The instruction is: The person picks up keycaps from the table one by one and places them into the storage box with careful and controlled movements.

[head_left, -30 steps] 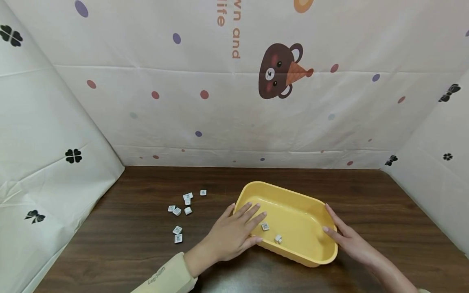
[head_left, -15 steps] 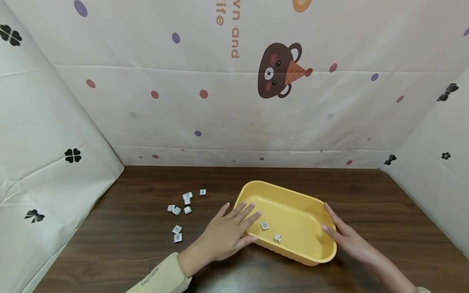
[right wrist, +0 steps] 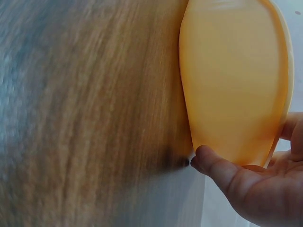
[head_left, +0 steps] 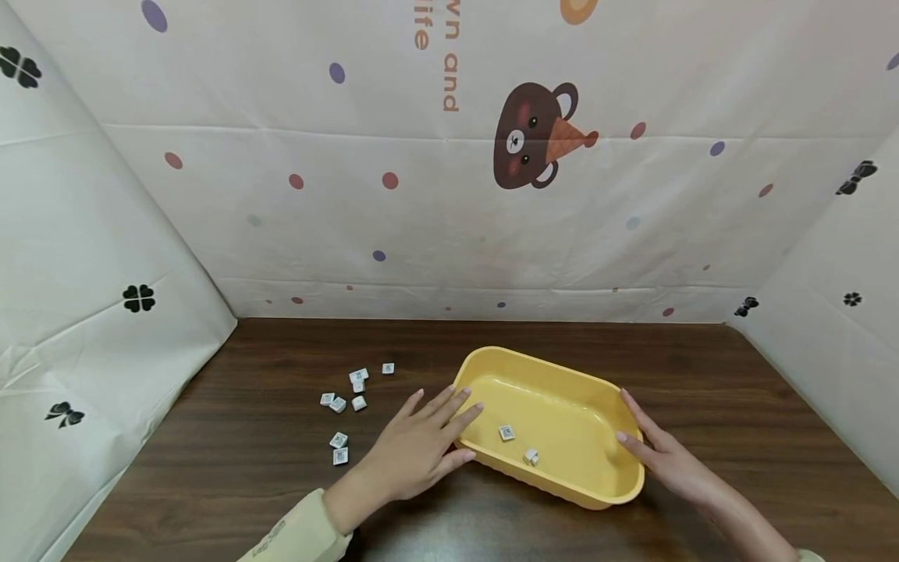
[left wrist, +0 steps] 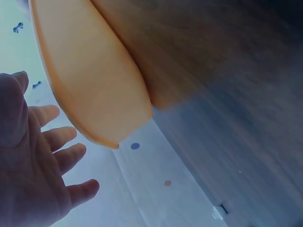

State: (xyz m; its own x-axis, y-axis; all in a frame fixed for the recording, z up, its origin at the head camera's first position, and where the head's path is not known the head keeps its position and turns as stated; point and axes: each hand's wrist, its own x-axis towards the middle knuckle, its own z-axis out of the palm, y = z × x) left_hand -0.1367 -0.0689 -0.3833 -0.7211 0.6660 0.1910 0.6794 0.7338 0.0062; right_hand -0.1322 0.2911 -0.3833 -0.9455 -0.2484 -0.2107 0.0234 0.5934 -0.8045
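Note:
A yellow plastic basin point(head_left: 562, 421) stands on the dark wooden table, its long side slanting down to the right. Inside it lie a small white tile with a printed face point(head_left: 506, 432) and a few white pieces close together point(head_left: 531, 457). My left hand point(head_left: 414, 449) hovers at the basin's left end with fingers straight and spread; the left wrist view shows the fingers point(left wrist: 71, 158) beside the rim, apparently apart from it. At the other end my right hand point(head_left: 674, 460) holds the basin by its end wall, with one fingertip point(right wrist: 204, 153) low on the outside.
Several small white printed tiles lie loose left of the basin, among them a lone one point(head_left: 389, 368) at the back and a near pair point(head_left: 340, 456). A patterned white cloth point(head_left: 351, 218) rises behind the table and at both sides.
My left hand has drawn back to the left, from over the basin's inside to its left rim. The right hand and the basin have hardly moved.

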